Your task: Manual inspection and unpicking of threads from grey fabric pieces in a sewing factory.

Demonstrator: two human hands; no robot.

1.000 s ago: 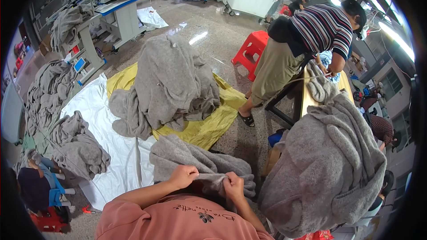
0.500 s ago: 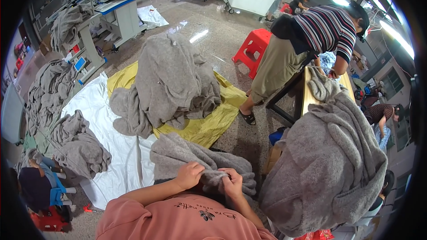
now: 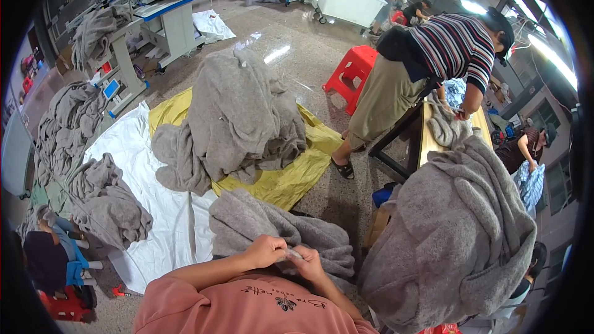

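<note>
At six o'clock, the left hand (image 3: 267, 251) and right hand (image 3: 308, 264) pinch grey cloth (image 3: 253, 218), fingers narrowed close together, presumably keeping that short stretch controlled; its bulk lies beyond, toward twelve.

One left hand (image 3: 267, 252); one right hand (image 3: 307, 263); one grey fleece cloth (image 3: 263, 219) at both; at least three grey fleece heaps (image 3: 232, 111); one yellow floor sheet (image 3: 278, 184); one white wheeled bin (image 3: 351, 0); one striped-shirt co-worker (image 3: 448, 43); at least two red plastic stools (image 3: 357, 62); one blue-lit screen (image 3: 111, 89).
</note>
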